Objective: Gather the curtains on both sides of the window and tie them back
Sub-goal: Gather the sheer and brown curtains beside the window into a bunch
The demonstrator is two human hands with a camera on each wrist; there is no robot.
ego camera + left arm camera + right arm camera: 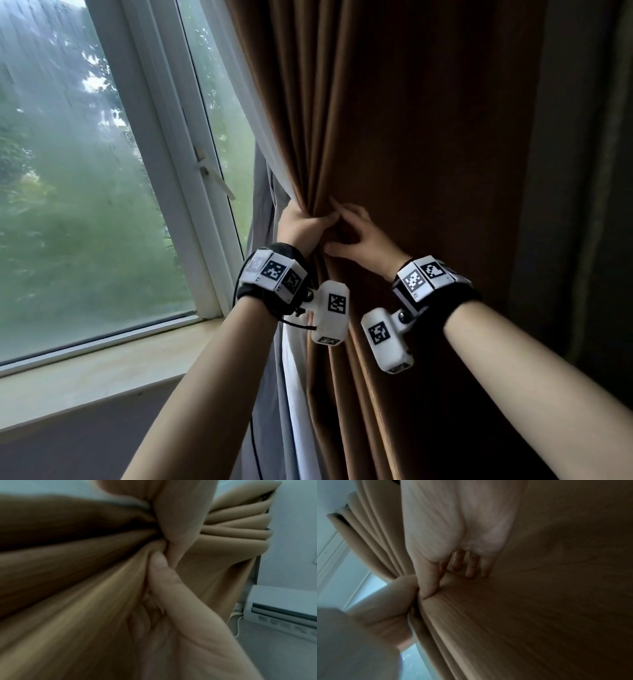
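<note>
A brown curtain [411, 137] hangs at the right side of the window [68, 171], with a white sheer layer [260, 130] along its left edge. My left hand [301, 224] grips a bunch of gathered folds at about sill height, its thumb [158, 572] wrapped over the fabric [77, 574]. Just to the right, my right hand [352, 233] lies on the curtain. Its fingers [471, 568] are straight and press into the cloth [539, 588], and its thumb [428, 582] pushes a fold against my left hand [390, 604]. No tie-back shows.
The white window handle [214, 174] sticks out left of the curtain, above the pale sill [102, 370]. Grey fabric [263, 192] hangs behind the sheer. A white floor-level unit with a cord [283, 608] stands by the wall. To the right is a dark wall [582, 205].
</note>
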